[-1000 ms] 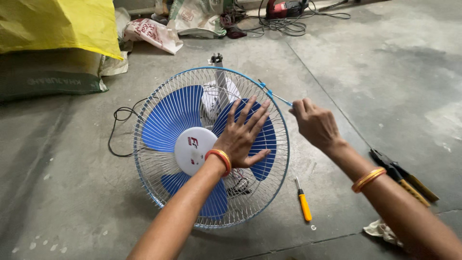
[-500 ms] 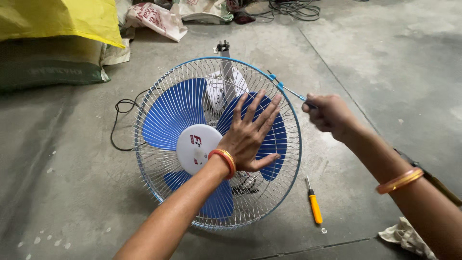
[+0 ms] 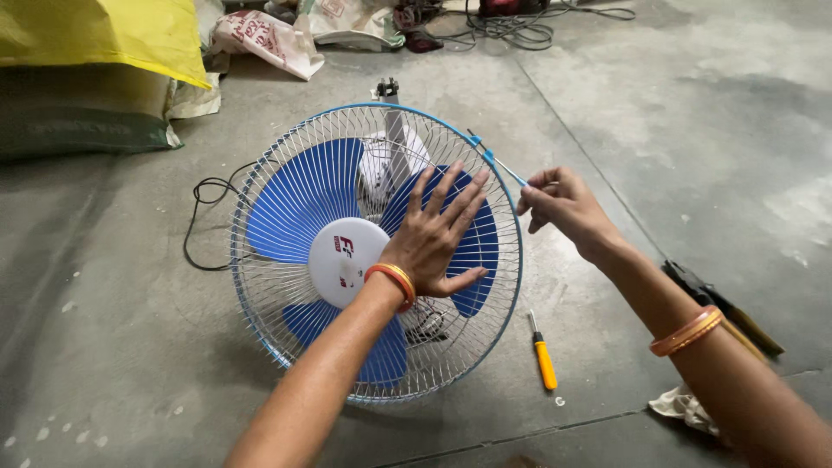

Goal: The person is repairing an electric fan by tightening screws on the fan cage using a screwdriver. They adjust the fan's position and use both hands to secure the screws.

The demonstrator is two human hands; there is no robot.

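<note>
A table fan (image 3: 295, 208) with blue blades, a white hub and a wire grille lies face up on the concrete floor. My left hand (image 3: 438, 238) rests flat on the grille's right half, fingers spread. My right hand (image 3: 563, 204) is just right of the fan's rim, fingers pinched on the end of a thin blue tool (image 3: 494, 158) that points into the rim at the upper right. Both wrists wear orange bangles.
A yellow-handled screwdriver (image 3: 544, 357) lies right of the fan. Pliers (image 3: 724, 308) and a rag (image 3: 685, 406) sit under my right forearm. The fan's black cord (image 3: 201, 221) loops to the left. Sacks (image 3: 78, 95) and tangled cables (image 3: 511, 19) lie at the back.
The view has shifted a little. My right hand has moved slightly right and down along the rim with the blue tool. My left hand stays flat on the grille.
</note>
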